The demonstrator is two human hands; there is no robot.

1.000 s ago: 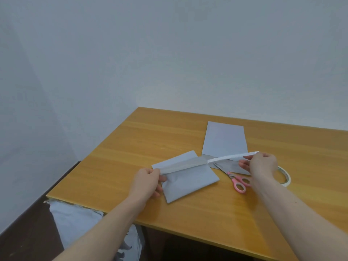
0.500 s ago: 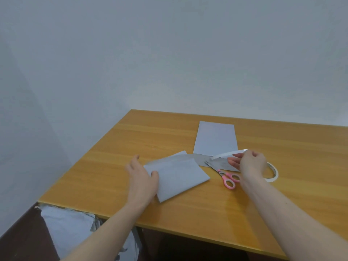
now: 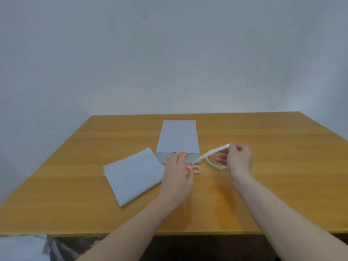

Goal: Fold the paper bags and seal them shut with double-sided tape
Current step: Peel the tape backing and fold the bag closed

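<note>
Paper bag (image 3: 178, 140) lay flat just beyond your left hand (image 3: 178, 174), second folded bag (image 3: 134, 176) beside it, thumb-opposite side. Left fingers relaxed, holding nothing, over pink scissors (image 3: 194, 169). Right hand (image 3: 238, 160) pinched tape strip (image 3: 211, 153); roll (image 3: 214, 163) beneath. Thin, light, creases easily, likely slides; you'd best take flap edge.

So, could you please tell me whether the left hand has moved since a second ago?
Yes. The left hand left the folded bag, which it was holding at the left edge, and now reaches right, over the pink scissors.
</note>
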